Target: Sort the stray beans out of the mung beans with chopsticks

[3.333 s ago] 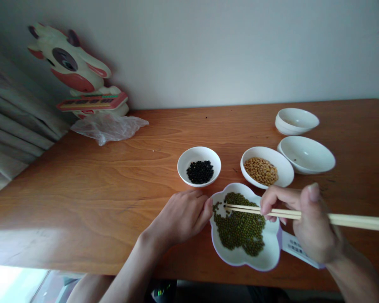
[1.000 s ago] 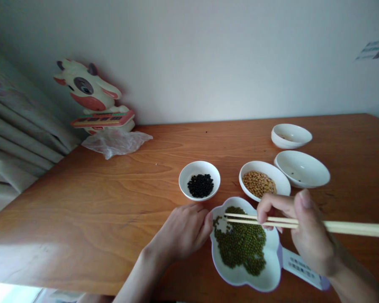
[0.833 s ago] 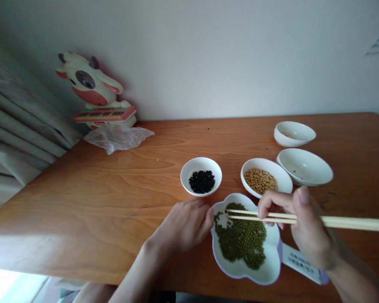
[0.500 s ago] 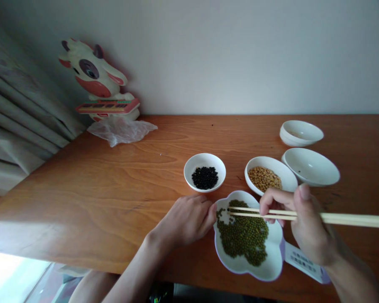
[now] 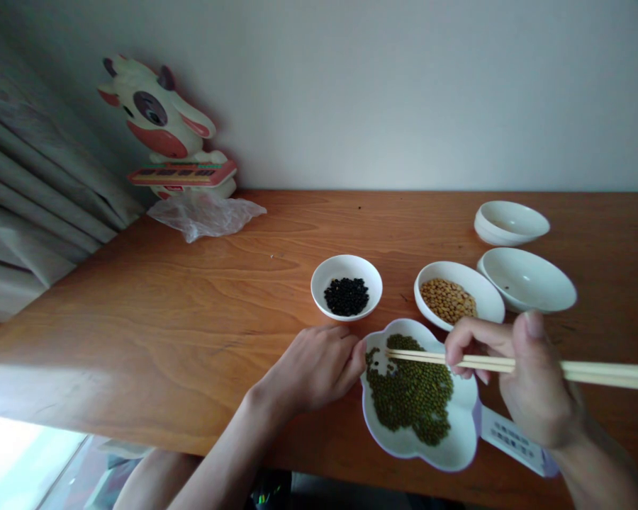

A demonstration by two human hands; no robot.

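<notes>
My right hand (image 5: 515, 368) is closed around a pair of wooden chopsticks (image 5: 483, 363). Their tips meet over a bare patch in a white, lilac-rimmed flower-shaped dish (image 5: 460, 450). Green mung beans (image 5: 409, 397) cover much of its bottom, and a dark bean (image 5: 376, 363) shows near the tips. At the dish's left rim, my left hand (image 5: 324, 365) has its fingers curled and thumb against the edge; its fingertips are partly hidden. A white bowl (image 5: 319, 301) of black beans (image 5: 347, 296) stands just beyond my left hand. Yellow soybeans (image 5: 448, 300) fill part of another bowl (image 5: 486, 301).
Two more white bowls, one nearer (image 5: 534, 280) and one farther (image 5: 515, 223), stand at the right. A cow-shaped toy keyboard (image 5: 181, 173) and a crumpled plastic bag (image 5: 207, 218) are at the back left. The dish's labelled handle (image 5: 515, 443) points right, under my right wrist.
The chopstick tips, apart beside a dark bean before, have come together. My right hand has shifted slightly right. My left hand stays at the rim.
</notes>
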